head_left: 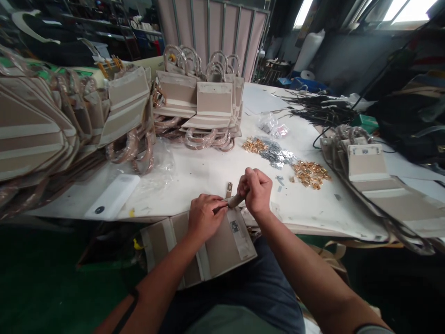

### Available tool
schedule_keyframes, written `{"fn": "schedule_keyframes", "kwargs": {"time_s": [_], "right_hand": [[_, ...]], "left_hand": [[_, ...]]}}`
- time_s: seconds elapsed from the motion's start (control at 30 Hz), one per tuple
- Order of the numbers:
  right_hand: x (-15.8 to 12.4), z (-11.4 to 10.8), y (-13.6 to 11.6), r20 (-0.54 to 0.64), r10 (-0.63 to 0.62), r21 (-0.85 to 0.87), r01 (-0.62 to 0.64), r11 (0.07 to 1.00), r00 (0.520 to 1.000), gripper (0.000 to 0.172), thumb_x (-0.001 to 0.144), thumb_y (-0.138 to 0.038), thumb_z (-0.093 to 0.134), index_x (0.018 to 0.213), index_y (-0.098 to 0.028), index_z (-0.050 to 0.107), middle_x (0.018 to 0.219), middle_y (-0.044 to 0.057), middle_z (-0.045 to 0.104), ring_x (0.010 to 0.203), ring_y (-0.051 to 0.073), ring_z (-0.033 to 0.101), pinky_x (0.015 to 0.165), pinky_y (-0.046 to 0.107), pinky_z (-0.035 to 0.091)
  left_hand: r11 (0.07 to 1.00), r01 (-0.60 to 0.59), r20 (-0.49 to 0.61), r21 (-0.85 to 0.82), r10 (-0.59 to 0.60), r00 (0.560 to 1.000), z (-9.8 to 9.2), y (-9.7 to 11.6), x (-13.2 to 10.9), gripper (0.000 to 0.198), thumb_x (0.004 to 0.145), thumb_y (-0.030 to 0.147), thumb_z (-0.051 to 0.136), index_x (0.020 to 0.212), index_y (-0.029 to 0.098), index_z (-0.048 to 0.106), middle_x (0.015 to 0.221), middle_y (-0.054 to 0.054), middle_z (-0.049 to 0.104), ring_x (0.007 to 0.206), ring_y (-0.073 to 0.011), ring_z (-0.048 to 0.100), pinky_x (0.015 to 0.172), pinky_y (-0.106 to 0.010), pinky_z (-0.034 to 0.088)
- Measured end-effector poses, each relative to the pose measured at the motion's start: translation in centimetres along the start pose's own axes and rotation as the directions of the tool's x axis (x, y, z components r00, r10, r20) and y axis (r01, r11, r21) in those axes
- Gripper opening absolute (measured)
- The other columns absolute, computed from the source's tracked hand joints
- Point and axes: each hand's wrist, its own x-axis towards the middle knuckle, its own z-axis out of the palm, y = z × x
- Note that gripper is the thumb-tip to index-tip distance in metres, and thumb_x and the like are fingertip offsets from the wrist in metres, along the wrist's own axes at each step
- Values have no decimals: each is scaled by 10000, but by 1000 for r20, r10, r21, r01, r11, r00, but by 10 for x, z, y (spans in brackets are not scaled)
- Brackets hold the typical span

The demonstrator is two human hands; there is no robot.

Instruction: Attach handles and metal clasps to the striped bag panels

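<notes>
A beige and cream handbag (219, 248) lies across my lap against the table's front edge. My left hand (204, 217) rests on its top edge, fingers pinched on a thin brown strap (232, 202). My right hand (255, 189) is closed around the other end of that same strap, just above the bag. A small metal clasp (228, 189) stands up right behind my hands.
Piles of gold fittings (310, 173) and silver fittings (276, 155) lie on the white table (201, 174). Stacked matching handbags stand at the back (200, 104), the left (41, 134) and the right (373, 174). Black cords (318, 109) lie far right. A white tray (113, 195) sits front left.
</notes>
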Motion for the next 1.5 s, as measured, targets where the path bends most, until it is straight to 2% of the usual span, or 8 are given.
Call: {"fn": "schedule_keyframes", "kwargs": {"time_s": [0.2, 0.3, 0.43, 0.6, 0.73, 0.87, 1.1, 1.5], "right_hand": [[-7, 16, -10, 341, -106, -222, 190, 956, 934, 473, 959, -466, 702, 598, -210, 537, 561, -29, 522, 533, 117, 449, 546, 273, 392], [-6, 14, -13, 319, -45, -229, 123, 966, 947, 476, 969, -505, 685, 618, -212, 553, 539, -36, 521, 516, 121, 451, 540, 276, 390], [-13, 5, -13, 340, 48, -198, 22, 980, 939, 485, 968, -550, 692, 637, -208, 597, 541, -23, 572, 495, 127, 489, 530, 279, 403], [-21, -1, -10, 334, 135, -175, -79, 981, 933, 504, 937, -621, 707, 667, -208, 605, 552, -14, 608, 495, 133, 516, 520, 274, 413], [-11, 3, -12, 272, 136, -121, -106, 987, 953, 559, 939, -629, 702, 601, -222, 524, 501, -30, 544, 452, 119, 465, 489, 273, 388], [-2, 10, -15, 192, 63, -16, -61, 998, 979, 561, 963, -598, 685, 596, -243, 453, 476, -48, 487, 419, 116, 422, 448, 273, 342], [-10, 12, 0, 271, 120, -131, -87, 988, 955, 537, 961, -556, 698, 590, -232, 483, 482, -44, 491, 445, 117, 416, 471, 279, 333], [-18, 25, -8, 327, 103, -196, -39, 980, 939, 491, 983, -502, 662, 613, -232, 485, 518, -42, 488, 485, 125, 424, 502, 277, 357]], "left_hand": [[992, 100, 90, 81, -107, 990, -7, 1, 6, 271, 933, 359, 720, 1184, 266, 766, 1156, -31, 786, 1134, -265, 657, 1002, -410, 466], [983, 129, 146, 127, -147, 978, -19, 2, 8, 379, 922, 370, 723, 1281, 249, 723, 1227, -42, 774, 1177, -254, 654, 1017, -365, 473], [966, 173, 213, 192, -213, 954, -34, 7, 12, 284, 977, 429, 619, 1148, 258, 768, 1187, -51, 787, 1116, -258, 690, 946, -349, 489], [915, 292, 331, 279, -377, 865, -37, 12, 34, 411, 921, 635, 586, 927, 289, 807, 957, -56, 814, 886, -279, 742, 680, -333, 452], [900, 322, 398, 294, -422, 815, -37, 10, 49, 425, 844, 681, 631, 857, 298, 813, 927, -49, 817, 827, -260, 742, 630, -314, 417], [890, 350, 389, 293, -445, 806, -35, 6, 49, 393, 828, 679, 644, 867, 328, 817, 974, -27, 821, 859, -261, 741, 672, -322, 443], [885, 376, 374, 275, -458, 806, -35, 7, 44, 380, 840, 657, 651, 853, 316, 818, 933, -38, 820, 881, -271, 749, 683, -327, 461], [900, 362, 360, 245, -431, 828, -33, 2, 41, 365, 840, 639, 648, 863, 312, 808, 928, -49, 815, 900, -283, 750, 728, -339, 492]]}}
